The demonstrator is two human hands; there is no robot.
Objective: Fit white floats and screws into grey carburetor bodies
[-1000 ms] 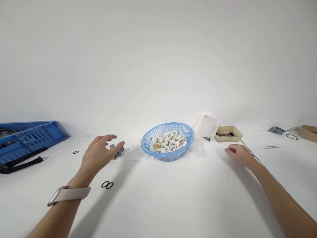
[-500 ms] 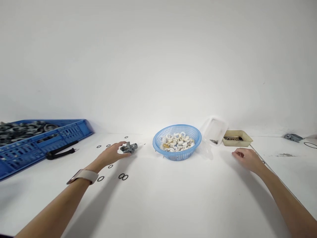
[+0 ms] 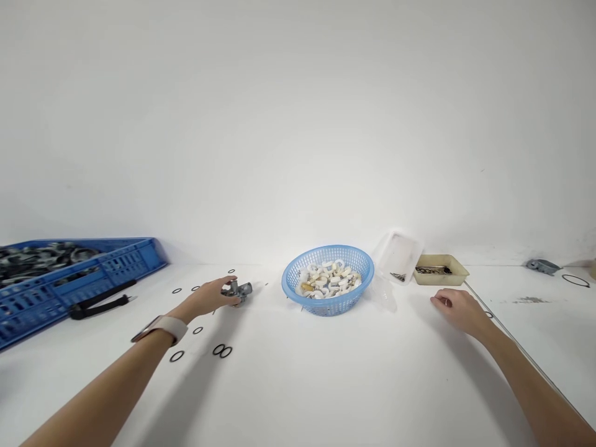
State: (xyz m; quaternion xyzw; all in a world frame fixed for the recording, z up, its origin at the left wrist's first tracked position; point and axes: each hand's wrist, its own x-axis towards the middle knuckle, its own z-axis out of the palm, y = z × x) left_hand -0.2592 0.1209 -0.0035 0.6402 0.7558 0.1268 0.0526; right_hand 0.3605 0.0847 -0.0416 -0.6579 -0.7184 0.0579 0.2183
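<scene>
My left hand [image 3: 210, 297], with a pale watch strap at the wrist, is closed around a small grey metal carburetor body [image 3: 241, 290]. The fingers and thumb pinch its left side, while a round tube end points right. Black O-rings [image 3: 222, 351] lie scattered on the white table near this hand. My right hand [image 3: 459, 308] rests loosely curled over the table on the right, with no object showing in its fingers. Nearest to it is a yellowish tray [image 3: 440, 279] holding small dark parts.
A blue mesh basket [image 3: 335, 307] of white and cream curved plastic pieces stands mid-table. Beside it are a clear plastic box [image 3: 397, 256] with small pins and a plastic bag [image 3: 382, 295]. Left lie a blue crate [image 3: 133, 257] of metal parts and a black-handled tool [image 3: 100, 304].
The camera view has tilted up slightly, so table things appear lower. My left hand keeps its grip on the carburetor body, which has turned a little. My right hand stays curled.
</scene>
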